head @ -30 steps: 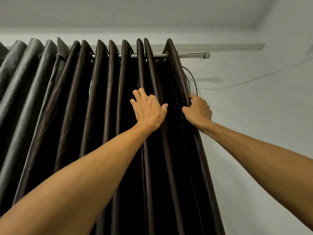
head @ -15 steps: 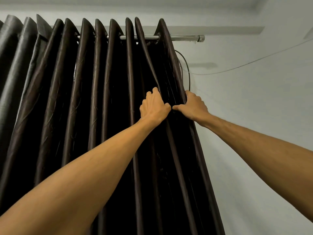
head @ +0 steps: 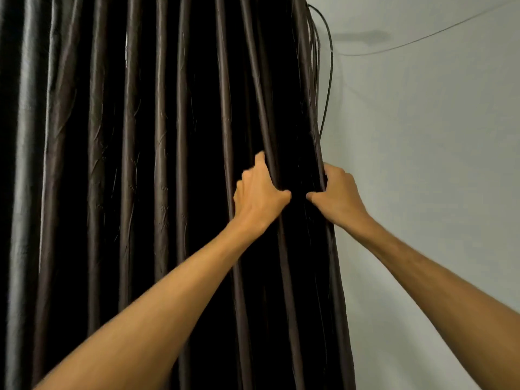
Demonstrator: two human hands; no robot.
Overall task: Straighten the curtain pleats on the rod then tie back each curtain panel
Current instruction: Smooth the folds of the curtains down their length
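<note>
A dark brown curtain (head: 157,175) hangs in several vertical pleats across the left and middle of the head view. My left hand (head: 257,192) grips a pleat near the curtain's right side, fingers curled behind the fold and thumb in front. My right hand (head: 337,197) grips the curtain's right edge, fingers wrapped round the hem, thumb pointing left toward the other thumb. The two thumbs are a small gap apart. The rod is out of view above the frame.
A pale wall (head: 436,164) fills the right side. A black cable (head: 328,74) hangs down along the curtain's right edge, and a thin wire (head: 422,42) runs across the wall at the upper right.
The view has dropped, so the rod and pleat tops have left the frame. Both hands have slid down the curtain, still holding the same right-hand folds.
</note>
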